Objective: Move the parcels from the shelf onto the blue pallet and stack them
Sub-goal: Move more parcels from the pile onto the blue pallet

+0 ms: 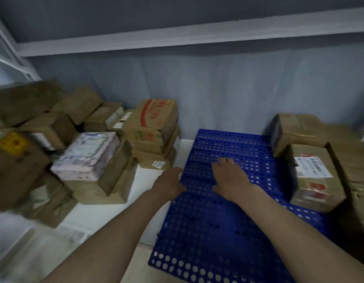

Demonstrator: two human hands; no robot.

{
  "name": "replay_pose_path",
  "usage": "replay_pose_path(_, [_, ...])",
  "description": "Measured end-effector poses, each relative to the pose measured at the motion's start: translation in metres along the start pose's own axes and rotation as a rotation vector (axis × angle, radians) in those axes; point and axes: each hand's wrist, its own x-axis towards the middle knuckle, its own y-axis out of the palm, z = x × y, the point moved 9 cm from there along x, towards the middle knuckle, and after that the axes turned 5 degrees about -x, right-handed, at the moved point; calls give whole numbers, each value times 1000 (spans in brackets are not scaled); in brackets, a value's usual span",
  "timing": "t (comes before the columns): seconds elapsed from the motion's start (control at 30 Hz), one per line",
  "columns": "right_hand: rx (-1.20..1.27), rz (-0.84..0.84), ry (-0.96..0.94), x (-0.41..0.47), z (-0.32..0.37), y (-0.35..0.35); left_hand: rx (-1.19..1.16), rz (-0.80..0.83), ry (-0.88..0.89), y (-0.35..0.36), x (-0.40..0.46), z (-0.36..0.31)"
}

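Brown cardboard parcels [54,127] crowd the left of the white shelf [148,176], a pale pink-white packet [86,158] lying on top of them. The left hand [170,183] rests at the blue pallet's [218,231] left edge, fingers relaxed, holding nothing. The right hand [231,176] lies flat on the pallet, fingers spread. Stacked boxes [316,170] fill the pallet's right side.

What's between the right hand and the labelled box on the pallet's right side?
Head view: only bare blue pallet grid lies between the right hand and the labelled box. No parcel sits in that stretch.
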Motion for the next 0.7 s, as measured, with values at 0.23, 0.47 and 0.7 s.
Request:
replay_pose_path(0.23, [100, 10, -145, 16, 117, -26, -32, -142, -134, -76, -47, 99])
replay_pose_path(0.47, [129, 8, -232, 25, 212, -45, 9, -226, -144, -134, -85, 165])
replay_pose_path(0.7, [275, -195, -374, 33, 304, -92, -61, -389, 7, -192, -127, 182])
